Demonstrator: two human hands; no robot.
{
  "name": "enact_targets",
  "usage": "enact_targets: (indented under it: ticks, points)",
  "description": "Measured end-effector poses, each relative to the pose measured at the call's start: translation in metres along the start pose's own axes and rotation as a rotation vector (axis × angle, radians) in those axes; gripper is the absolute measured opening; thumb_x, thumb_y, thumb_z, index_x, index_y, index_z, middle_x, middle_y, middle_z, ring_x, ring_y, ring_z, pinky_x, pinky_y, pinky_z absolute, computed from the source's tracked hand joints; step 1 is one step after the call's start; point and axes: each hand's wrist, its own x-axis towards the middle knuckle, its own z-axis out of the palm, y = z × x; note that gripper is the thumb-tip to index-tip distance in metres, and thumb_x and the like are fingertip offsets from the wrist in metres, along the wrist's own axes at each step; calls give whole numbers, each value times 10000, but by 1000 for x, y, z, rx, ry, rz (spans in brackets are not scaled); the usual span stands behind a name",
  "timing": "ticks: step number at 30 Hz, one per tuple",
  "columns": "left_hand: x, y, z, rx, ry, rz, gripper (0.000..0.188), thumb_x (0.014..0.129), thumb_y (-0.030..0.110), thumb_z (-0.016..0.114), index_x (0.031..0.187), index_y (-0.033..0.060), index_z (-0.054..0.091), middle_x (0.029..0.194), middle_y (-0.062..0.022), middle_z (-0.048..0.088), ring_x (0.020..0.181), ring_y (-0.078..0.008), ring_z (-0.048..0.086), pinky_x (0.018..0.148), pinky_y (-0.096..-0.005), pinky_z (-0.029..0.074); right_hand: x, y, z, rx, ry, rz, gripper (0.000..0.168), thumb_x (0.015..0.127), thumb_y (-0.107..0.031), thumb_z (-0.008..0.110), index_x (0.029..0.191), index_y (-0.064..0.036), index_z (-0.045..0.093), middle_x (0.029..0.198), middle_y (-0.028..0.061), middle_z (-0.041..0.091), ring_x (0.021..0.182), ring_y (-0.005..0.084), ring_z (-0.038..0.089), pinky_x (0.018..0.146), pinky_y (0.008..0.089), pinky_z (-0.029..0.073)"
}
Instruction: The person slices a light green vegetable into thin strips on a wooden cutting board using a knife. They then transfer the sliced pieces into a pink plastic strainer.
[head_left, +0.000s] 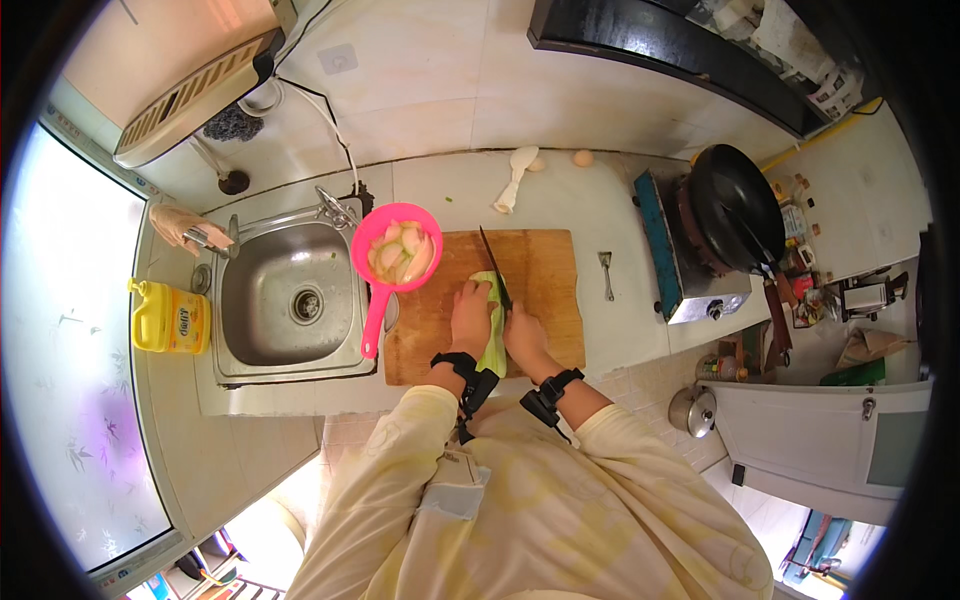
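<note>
A long, pale green vegetable (491, 352) lies lengthwise on the wooden cutting board (420, 334). My left hand (472, 315) presses on its left side near the far end. In my right hand (525, 337) is the handle of a kitchen knife (495, 262), its dark blade along the vegetable's right side, pointing away from me. A pink plastic strainer or ladle-shaped basket (370, 330) rests over the board's far left corner and the sink's edge, holding pale cut pieces (401, 251).
Left of the board is a steel sink (262, 315) with a tap (336, 210); a yellow jug (171, 317) stands beyond it. A small metal utensil (607, 276) lies right of the board, before a stove (697, 292) with a black wok (735, 206). A white spoon (516, 178) and eggs (583, 157) lie behind.
</note>
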Motion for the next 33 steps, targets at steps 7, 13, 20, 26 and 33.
enact_targets:
  ticks: [7,13,20,26,33]
  points:
    - [0,3,-1,25,-13,4,354,750,68,653,1094,37,574,1087,-169,540,1016,-385,492,862,-427,420,-7,16,7,76,167,-61,183,923,-192,468,968,-16,492,758,273,594,690,457,566,594,523,437]
    - [0,-1,-2,16,0,21,349,748,72,658,1087,42,580,1075,-170,548,1016,-383,498,863,-427,420,-10,6,-2,57,82,-20,266,932,-242,448,1105,-51,513,755,260,598,700,444,583,607,516,456]
    - [-1,1,-3,15,-11,0,353,744,75,660,1084,36,577,1074,-175,546,1019,-396,495,856,-435,426,-11,-1,-8,0,10,-5,216,899,-194,465,1052,-50,513,766,248,614,715,445,593,615,517,465]
    - [0,4,-5,3,-20,1,351,749,73,655,1086,28,570,1077,-178,546,1017,-402,492,853,-441,425,-1,-2,0,9,16,18,195,922,-206,447,965,-28,515,767,248,611,710,441,585,617,524,452]
    - [0,0,-2,-5,-10,3,346,756,78,652,1086,21,567,1072,-180,549,1020,-393,495,855,-437,425,-2,14,10,75,81,-18,206,931,-231,451,961,-37,509,745,254,600,699,451,576,592,519,441]
